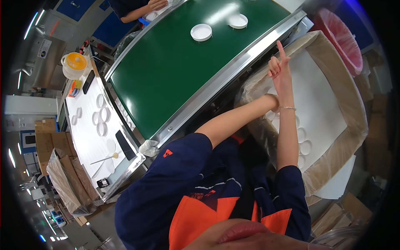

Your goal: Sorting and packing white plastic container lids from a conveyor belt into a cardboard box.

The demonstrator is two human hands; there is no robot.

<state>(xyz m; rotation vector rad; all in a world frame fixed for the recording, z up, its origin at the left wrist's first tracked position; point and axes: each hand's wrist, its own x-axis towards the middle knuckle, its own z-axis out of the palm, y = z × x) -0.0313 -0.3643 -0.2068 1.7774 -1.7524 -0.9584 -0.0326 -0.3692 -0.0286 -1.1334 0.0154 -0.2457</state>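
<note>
Both arms reach to the right of the frame, over a cardboard box [354,111] lined with clear plastic. My right grip [280,70] is above the box's near side: index finger straight, pointing to the top of the frame, other fingers curled in. I cannot tell whether they close on anything. A thin bracelet [287,108] circles that wrist.

My left grip [272,101] comes across from frame centre and lies mostly behind my right wrist; poor view, so whether it is clenched or released I cannot tell. White round caps [305,147] lie in the box, right of my right forearm, along the edge of a white sheet [327,93].

Upper centre: green conveyor belt [158,79], two white round lids [201,32] on it, apart from each other. Left: white desk [84,143] with a loose cluster of white rings [104,114], a black phone [88,82] and a white pot with an orange lid [76,61] toward its far end. Top edge: a co-worker's hand [157,4]. Upper right: a pink bin liner [339,41].
</note>
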